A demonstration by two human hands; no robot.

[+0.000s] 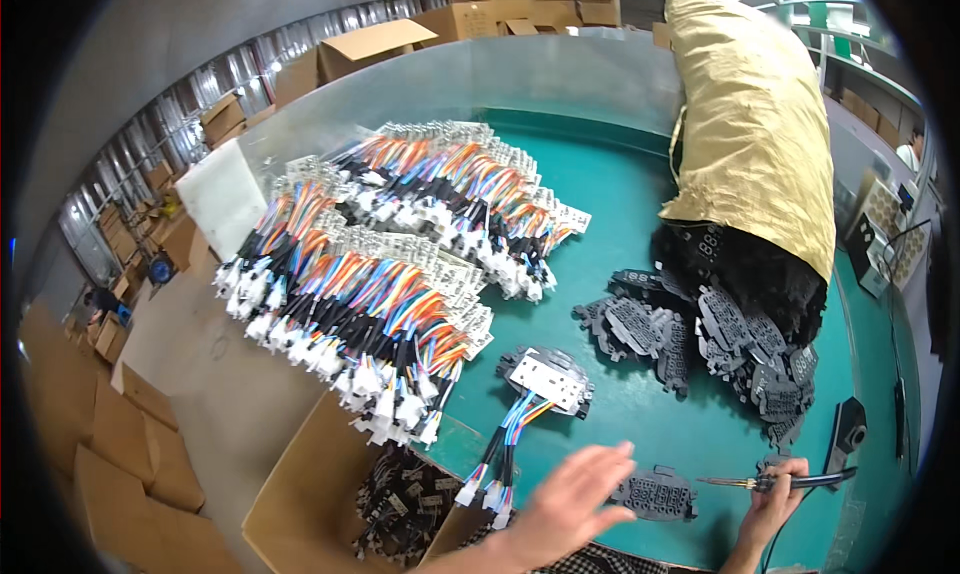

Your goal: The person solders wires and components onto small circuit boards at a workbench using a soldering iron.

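My left hand is open, its fingers stretched out just left of a dark plastic housing on the green table. I cannot tell whether the fingertips touch it. In my right hand is a soldering iron, gripped by its black handle with the thin metal tip pointing left toward that housing. Beyond my left hand lies another dark housing with a white circuit board on it. Coloured wires run from this board to white connectors by the table's near edge.
Rows of wired boards with white connectors cover the left side. A yellow sack spills dark housings at the right. A black stand sits near the right edge. Below the table's left edge is a cardboard box of boards.
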